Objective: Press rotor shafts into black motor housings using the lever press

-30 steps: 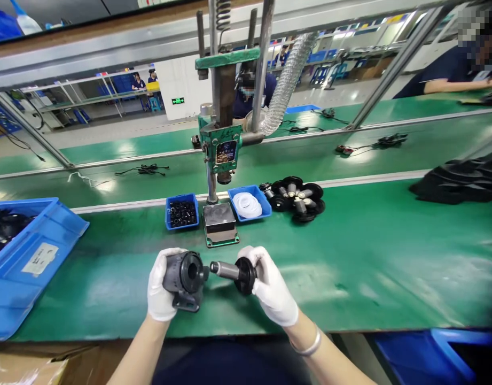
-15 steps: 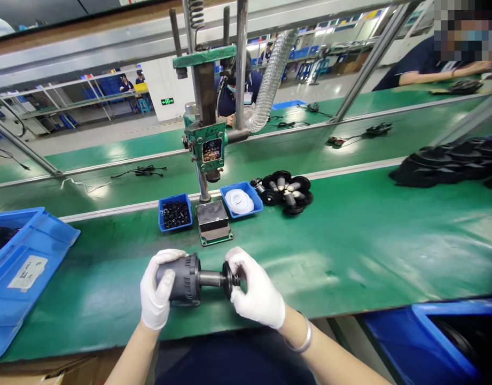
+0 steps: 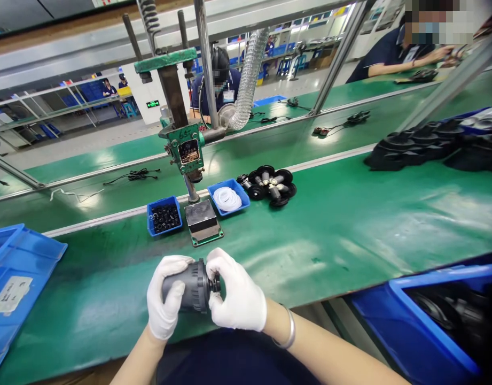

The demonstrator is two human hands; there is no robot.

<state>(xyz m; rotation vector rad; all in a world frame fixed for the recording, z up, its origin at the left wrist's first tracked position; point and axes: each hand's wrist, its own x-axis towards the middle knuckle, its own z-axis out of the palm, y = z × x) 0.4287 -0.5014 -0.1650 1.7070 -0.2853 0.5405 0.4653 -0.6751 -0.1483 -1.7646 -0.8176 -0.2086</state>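
Observation:
Gloved in white, my left hand wraps round a dark grey cylindrical housing with a ribbed rim, held on its side over the bench. My right hand is closed on a black disc-shaped part at the housing's right end. This disc now sits against the rim, and the metal shaft seen earlier is hidden. Beyond my hands stands a green hand press with a square metal base block.
Beside the press are a blue tray of small black parts and a blue tray of white rings. Black wheel-like parts with shafts lie further right. Large blue bins stand left and right. Co-workers sit across the bench.
My right hand has moved left with the disc, bringing it up to the housing so the shaft has gone inside. My left hand keeps its hold. The camera view has turned slightly.

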